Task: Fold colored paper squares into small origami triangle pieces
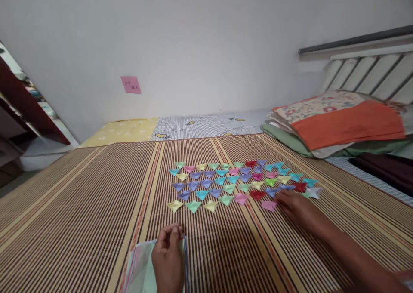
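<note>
Several small folded paper pieces [222, 181] in many colours lie in rows on a striped bamboo mat [97, 207]. My right hand [298, 207] reaches out low over the mat, its fingertips at a pink folded piece [269, 205] at the near right end of the rows. My left hand [168, 256] is near the bottom edge, fingers pinched on the top of a clear plastic bag [142, 269] that holds pale coloured paper.
A folded stack of bedding [335, 123] with an orange cover sits at the right by a slatted headboard [371, 69]. A checked sheet [206, 125] and yellow cloth lie behind the mat against the wall. A pink note [130, 84] sticks on the wall. Dark shelving stands at left.
</note>
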